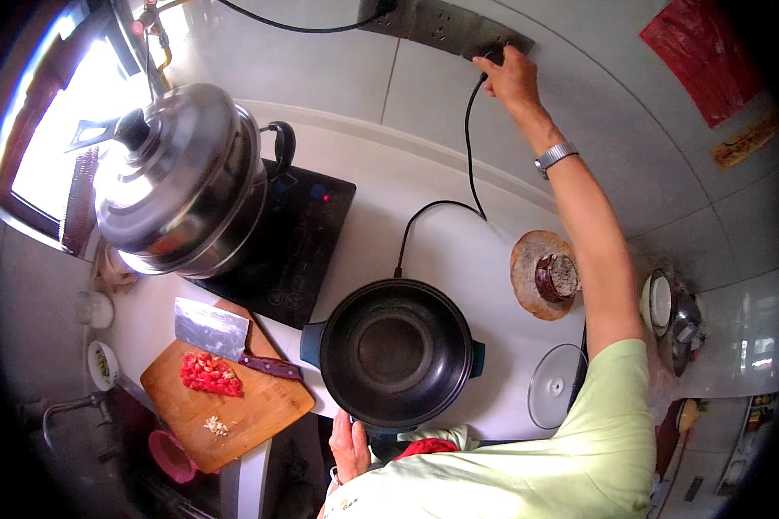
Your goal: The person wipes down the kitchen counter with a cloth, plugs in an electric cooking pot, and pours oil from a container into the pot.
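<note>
My right hand [510, 76] reaches up to the wall and grips a black plug [491, 57] at the right end of a dark socket strip [438, 27]. From the plug a black power cord [469, 139] runs down to an electric wok [395, 350] with dark blue handles. The wok stands on the white counter before me, with bare dark metal inside. My left hand [349, 449] is at the counter's front edge, just below the wok, holding nothing that I can see. Its fingers are extended.
Left: a lidded steel pot [182, 181] on an induction cooker [298, 240] with a red light; a cleaver [213, 327], chopped red pieces [209, 375] and minced white bits [216, 426] on a wooden cutting board [266, 405]. Right: a glass lid [554, 386] and a brown round stand [526, 276].
</note>
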Available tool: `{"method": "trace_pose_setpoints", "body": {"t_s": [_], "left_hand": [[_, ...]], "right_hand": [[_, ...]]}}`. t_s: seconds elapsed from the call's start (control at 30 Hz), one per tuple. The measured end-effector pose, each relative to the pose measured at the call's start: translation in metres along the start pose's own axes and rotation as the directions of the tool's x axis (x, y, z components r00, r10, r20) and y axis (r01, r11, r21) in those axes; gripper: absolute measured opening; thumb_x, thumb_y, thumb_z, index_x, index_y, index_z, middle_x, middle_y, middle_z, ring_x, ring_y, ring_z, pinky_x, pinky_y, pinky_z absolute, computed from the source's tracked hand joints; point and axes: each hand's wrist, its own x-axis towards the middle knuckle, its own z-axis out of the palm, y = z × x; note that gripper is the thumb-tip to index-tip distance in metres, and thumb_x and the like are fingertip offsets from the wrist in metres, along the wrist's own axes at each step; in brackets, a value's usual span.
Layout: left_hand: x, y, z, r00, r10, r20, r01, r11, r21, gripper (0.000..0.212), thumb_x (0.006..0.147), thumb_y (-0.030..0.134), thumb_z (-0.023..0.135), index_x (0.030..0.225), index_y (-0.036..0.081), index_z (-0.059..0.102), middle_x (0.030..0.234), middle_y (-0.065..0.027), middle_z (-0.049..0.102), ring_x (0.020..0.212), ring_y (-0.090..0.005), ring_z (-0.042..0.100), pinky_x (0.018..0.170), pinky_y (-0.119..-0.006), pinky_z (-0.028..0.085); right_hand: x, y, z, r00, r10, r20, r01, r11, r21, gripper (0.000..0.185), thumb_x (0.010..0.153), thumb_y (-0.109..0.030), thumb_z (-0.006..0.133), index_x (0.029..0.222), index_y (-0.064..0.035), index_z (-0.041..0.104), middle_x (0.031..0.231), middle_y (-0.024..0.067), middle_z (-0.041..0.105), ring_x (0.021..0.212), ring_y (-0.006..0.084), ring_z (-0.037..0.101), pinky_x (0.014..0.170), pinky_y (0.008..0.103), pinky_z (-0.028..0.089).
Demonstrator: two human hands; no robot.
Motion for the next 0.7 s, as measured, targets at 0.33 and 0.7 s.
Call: {"method": "trace_pose_setpoints", "body": {"t_s": [0.33, 0.7], "left_hand": [[0.002, -0.001, -0.001, 1.000, -0.001, -0.029, 0.001, 1.000, -0.001, 0.036, 0.083, 0.007, 0.041, 0.118, -0.003, 0.047, 0.106, -0.0245, 0.055, 0.096, -0.0402, 0.054, 0.082, -0.040, 0.044], [0.004, -0.001, -0.003, 1.000, -0.011, -0.028, 0.011, 1.000, 0.016, 0.035, 0.084, 0.007, 0.042, 0.117, -0.004, 0.047, 0.103, -0.0253, 0.056, 0.094, -0.0415, 0.055, 0.080, -0.041, 0.044]], "right_hand": [[0.014, -0.010, -0.026, 0.972, -0.110, 0.209, 0.157, 0.962, -0.224, 0.043, 0.080, -0.033, 0.065, 0.063, 0.0013, 0.047, 0.054, 0.0143, 0.054, 0.048, 0.0190, 0.059, 0.044, 0.0323, 0.047], [0.025, 0.002, -0.014, 0.966, -0.227, 0.125, 0.258, 0.790, -0.556, 0.046, 0.077, -0.043, 0.064, 0.068, 0.0020, 0.060, 0.067, 0.0211, 0.061, 0.065, 0.0359, 0.062, 0.055, 0.0422, 0.049]]}}
